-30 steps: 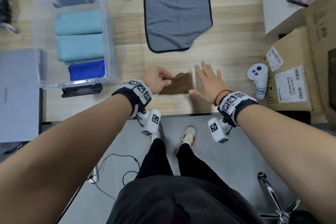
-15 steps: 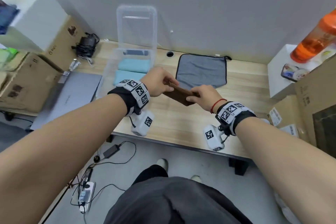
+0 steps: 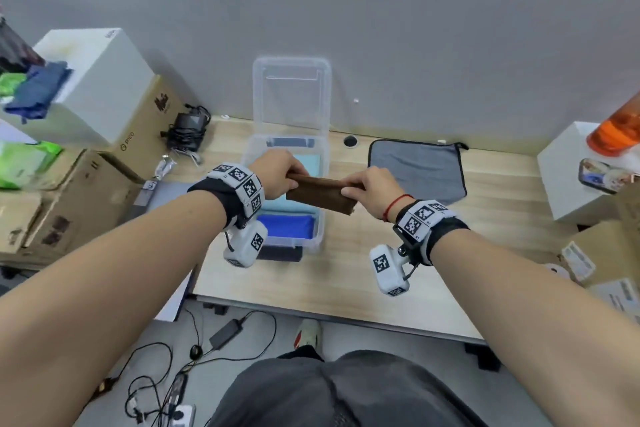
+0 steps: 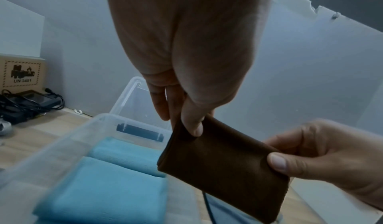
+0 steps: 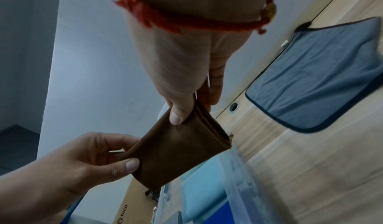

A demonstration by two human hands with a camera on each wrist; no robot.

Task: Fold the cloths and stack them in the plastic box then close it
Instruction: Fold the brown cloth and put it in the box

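Brown cloth: folded into a thick flat rectangle, held in mid-air at frame centre, above the near right edge of the plastic box. Left hand pinches its left end; right hand pinches its right end. Grey cloth: flat on the wooden desk, right of box. Grey wall behind.

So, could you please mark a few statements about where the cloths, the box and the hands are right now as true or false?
1. Both hands hold the brown cloth. True: left hand, right hand.
2. The plastic box is closed. False: its lid stands open.
3. The grey cloth lies unfolded on the table. True.
4. The box is empty. False: light blue cloths and a dark blue cloth lie inside.
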